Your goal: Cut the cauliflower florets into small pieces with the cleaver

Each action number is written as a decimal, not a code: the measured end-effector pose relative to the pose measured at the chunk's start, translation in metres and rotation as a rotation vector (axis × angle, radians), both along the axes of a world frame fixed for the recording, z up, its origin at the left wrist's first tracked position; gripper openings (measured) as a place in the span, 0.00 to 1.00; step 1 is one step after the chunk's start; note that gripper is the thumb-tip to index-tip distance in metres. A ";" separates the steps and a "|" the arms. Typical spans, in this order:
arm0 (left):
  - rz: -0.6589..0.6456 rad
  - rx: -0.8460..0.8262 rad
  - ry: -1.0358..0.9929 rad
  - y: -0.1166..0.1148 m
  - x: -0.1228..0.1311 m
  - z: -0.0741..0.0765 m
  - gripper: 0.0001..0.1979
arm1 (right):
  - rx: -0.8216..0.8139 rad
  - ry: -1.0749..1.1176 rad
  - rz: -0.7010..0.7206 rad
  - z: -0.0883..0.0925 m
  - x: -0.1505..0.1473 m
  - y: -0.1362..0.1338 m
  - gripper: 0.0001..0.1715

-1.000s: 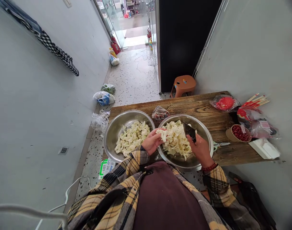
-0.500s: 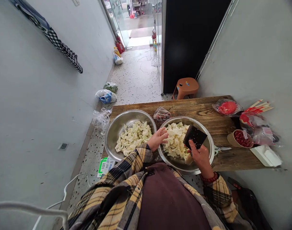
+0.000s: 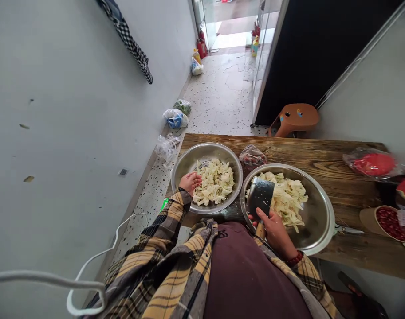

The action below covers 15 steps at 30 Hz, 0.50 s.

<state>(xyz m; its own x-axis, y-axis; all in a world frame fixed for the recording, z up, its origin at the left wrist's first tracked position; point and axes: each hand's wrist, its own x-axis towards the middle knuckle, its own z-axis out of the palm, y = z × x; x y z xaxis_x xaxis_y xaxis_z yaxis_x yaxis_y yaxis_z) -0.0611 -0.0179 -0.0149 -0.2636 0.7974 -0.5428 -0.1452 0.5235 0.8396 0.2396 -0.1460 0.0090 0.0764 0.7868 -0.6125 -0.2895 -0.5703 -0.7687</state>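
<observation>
My right hand (image 3: pixel 276 229) is wrapped round the wooden handle of a dark-bladed cleaver (image 3: pixel 261 195), its blade raised over the left side of the right metal bowl (image 3: pixel 317 221). Cut cauliflower (image 3: pixel 289 197) fills much of that bowl behind the blade. Over the left metal bowl (image 3: pixel 182 161), my left hand (image 3: pixel 190 182) is open, its fingers stretched toward the cauliflower pieces (image 3: pixel 215 181) lying there. Whether the fingertips touch those pieces I cannot tell.
Both bowls stand on a wooden table (image 3: pixel 322 155). Between them at the back lies a plastic bag of dark red food (image 3: pixel 252 156). Scissors (image 3: pixel 350 230) lie beside the right bowl, near a paper tub of red berries or seeds (image 3: pixel 391 223). A brown stool (image 3: pixel 297 117) stands behind.
My left hand has gone from between the bowls to the left bowl's left side. My right hand has carried the cleaver leftward across the right bowl. The view has turned left.
</observation>
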 end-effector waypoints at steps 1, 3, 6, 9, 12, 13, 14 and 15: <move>-0.007 -0.004 0.042 -0.003 -0.007 -0.006 0.13 | -0.041 0.028 0.025 -0.001 -0.004 0.001 0.22; -0.054 -0.017 0.128 -0.010 -0.014 -0.020 0.11 | -0.116 0.072 0.043 -0.003 -0.009 0.005 0.23; -0.173 -0.017 0.245 -0.020 -0.015 -0.040 0.08 | -0.104 0.042 -0.012 -0.004 -0.013 0.012 0.22; -0.291 0.013 0.320 -0.028 -0.009 -0.053 0.13 | -0.074 0.006 -0.059 -0.003 -0.020 0.016 0.22; -0.376 0.033 0.352 -0.033 -0.004 -0.062 0.16 | -0.055 -0.034 -0.037 0.000 -0.030 0.016 0.22; -0.390 0.035 0.356 -0.032 -0.004 -0.064 0.15 | -0.048 -0.043 -0.023 0.001 -0.034 0.015 0.23; -0.397 0.036 0.354 -0.031 -0.005 -0.066 0.14 | -0.041 -0.050 -0.013 0.001 -0.037 0.014 0.24; -0.399 0.034 0.347 -0.030 -0.007 -0.067 0.13 | -0.032 -0.055 -0.012 0.001 -0.040 0.014 0.24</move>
